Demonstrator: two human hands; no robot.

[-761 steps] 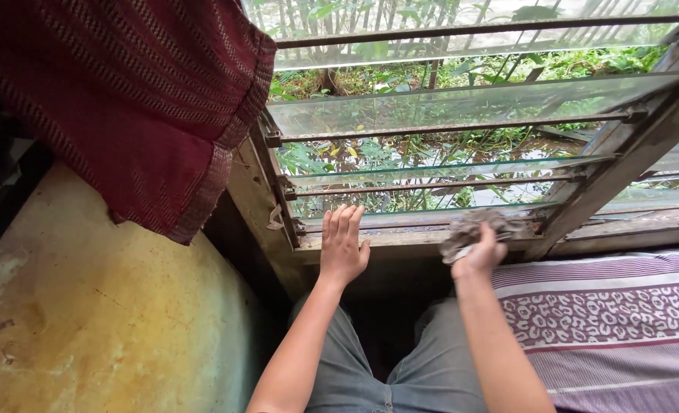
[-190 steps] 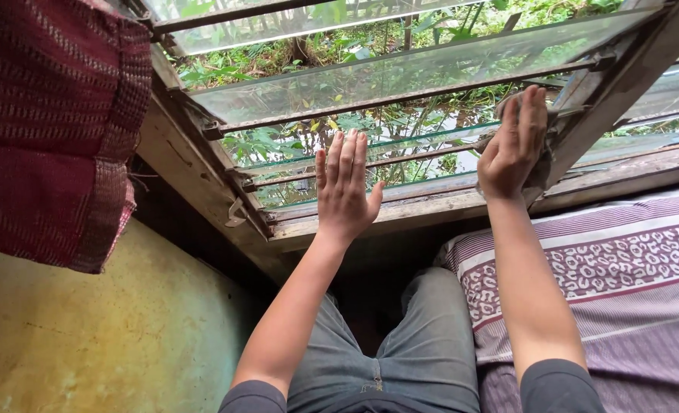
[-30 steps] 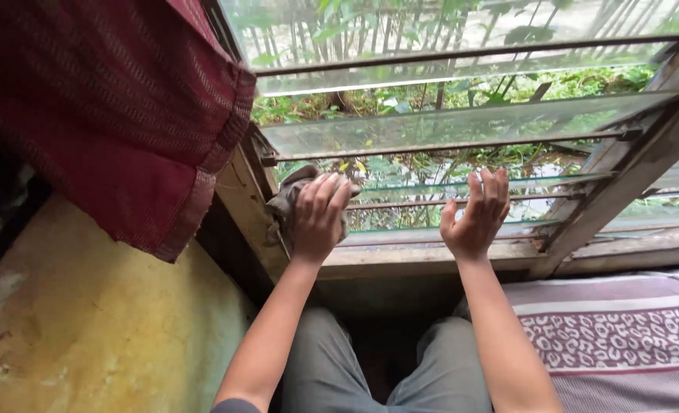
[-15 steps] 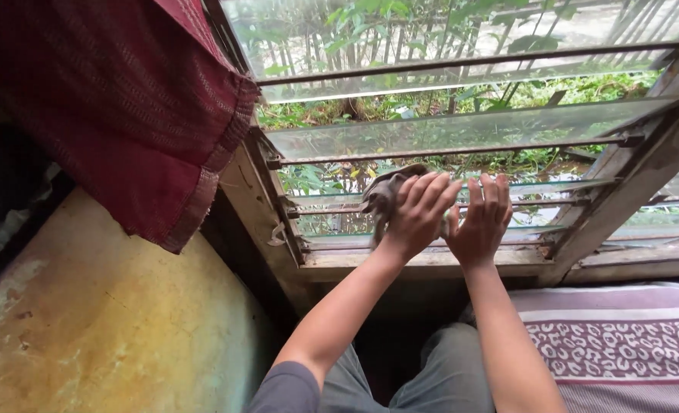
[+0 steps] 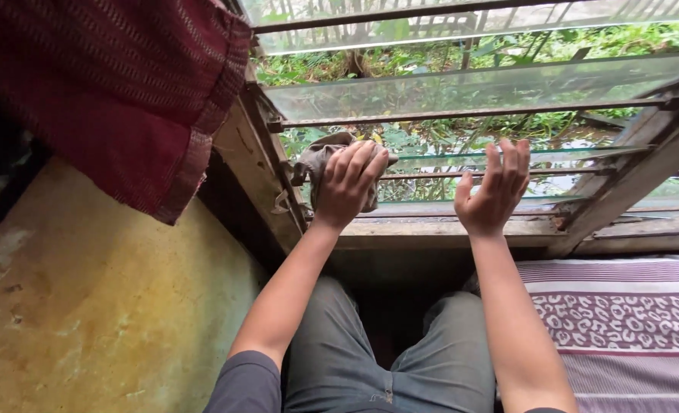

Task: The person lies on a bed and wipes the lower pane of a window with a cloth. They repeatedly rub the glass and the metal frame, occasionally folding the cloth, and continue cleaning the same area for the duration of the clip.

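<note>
Pressed soft, limp grey rag (image 5: pixel 325 164) with left hand (image 5: pixel 347 186) against thin, breakable glass slat (image 5: pixel 462 157) near sill's left corner, right hand (image 5: pixel 495 193) spread, empty.

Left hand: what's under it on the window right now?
A crumpled grey-brown rag lies under the left hand, pressed against the lower glass louvre near the wooden frame. The palm covers most of the rag, so the glass surface beneath cannot be seen.

Crumpled grey cloth rag (image 5: pixel 320 160); clear, smudged glass louvres (image 5: pixel 462 90); rough weathered wooden frame (image 5: pixel 439 233); coarse woven red curtain (image 5: pixel 117 84).
</note>
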